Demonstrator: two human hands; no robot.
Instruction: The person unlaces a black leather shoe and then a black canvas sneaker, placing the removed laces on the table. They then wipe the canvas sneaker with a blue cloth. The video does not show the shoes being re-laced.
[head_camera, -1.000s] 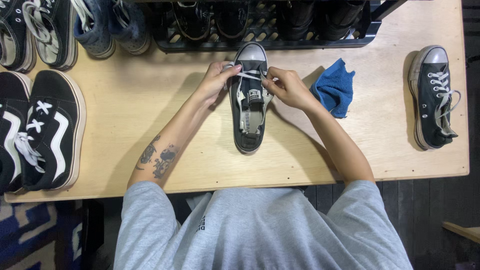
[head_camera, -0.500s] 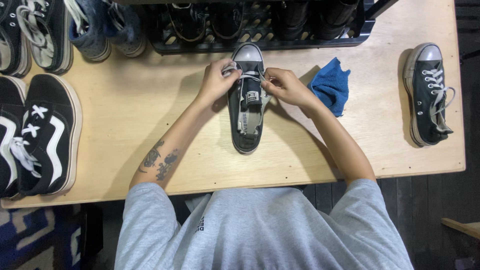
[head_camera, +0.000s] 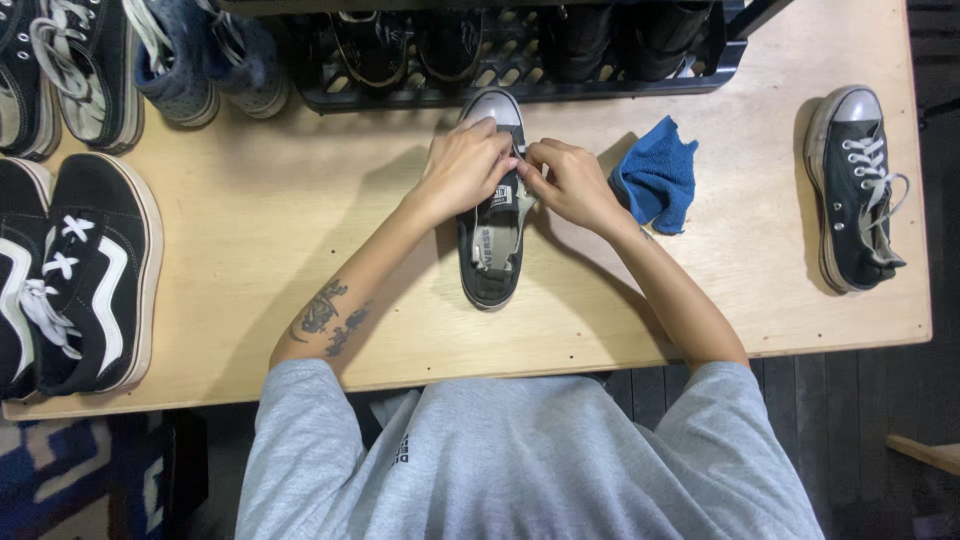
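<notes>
Two hands meet over the front of a black low sneaker (head_camera: 490, 240) that lies flat near the middle of the wooden table (head_camera: 300, 200), its grey toe cap pointing away from the person toward a black crate (head_camera: 520, 70) of shoes. The left hand (head_camera: 462, 170) is curled over the left side of the lacing area with its fingers closed down on the upper, and the right hand (head_camera: 572, 183) pinches in from the other side, fingertips bent tight at the same spot; a lace may be in the pinch, but I cannot tell. To work the eyelets well, it seems wise to keep one hand pressing the shoe against the board so it does not slide, and to pull evenly across so both sides sit level. A crumpled blue cloth (head_camera: 657, 177) lies just beside the right wrist, apart from the shoe. A matching black sneaker (head_camera: 856, 190) with white laces sits well apart near the right edge. Black skate shoes (head_camera: 75, 270) with white stripes lie along the left edge, more pairs above them. Dark floorboards (head_camera: 880, 400) show beyond the pale plywood, and a patterned blue rug (head_camera: 60, 480) at lower left.
</notes>
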